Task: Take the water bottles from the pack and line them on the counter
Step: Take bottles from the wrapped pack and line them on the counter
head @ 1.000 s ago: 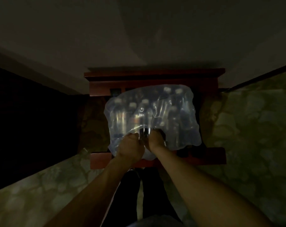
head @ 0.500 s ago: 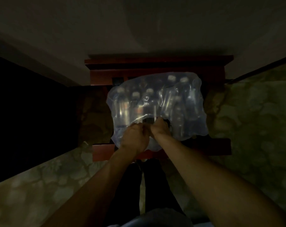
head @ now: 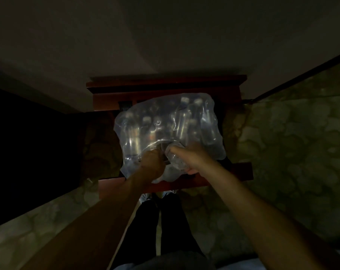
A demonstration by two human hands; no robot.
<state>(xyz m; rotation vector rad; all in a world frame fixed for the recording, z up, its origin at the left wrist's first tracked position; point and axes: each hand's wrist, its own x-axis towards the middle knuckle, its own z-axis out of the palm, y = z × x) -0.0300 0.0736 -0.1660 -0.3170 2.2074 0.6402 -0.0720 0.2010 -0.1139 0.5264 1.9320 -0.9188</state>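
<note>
A shrink-wrapped pack of water bottles [head: 171, 125] lies on a dark red wooden counter [head: 231, 172] in dim light. Several clear bottles with pale caps show through the wrap. My left hand [head: 151, 164] grips the plastic wrap at the pack's near edge, beside a torn opening. My right hand [head: 192, 158] holds a clear bottle [head: 175, 158] at that opening, its base pointing towards me. The bottle's upper part is hidden inside the wrap.
A plain wall rises behind the counter. Patterned pale surfaces [head: 294, 133] flank it on the right and lower left. A black gap [head: 28, 143] lies to the left. My dark trouser legs [head: 157, 227] stand below the counter's front edge.
Both hands were bunched together on the wrap's near edge. Now they have spread apart, the opening is wider, and my right hand has a bottle coming out towards me.
</note>
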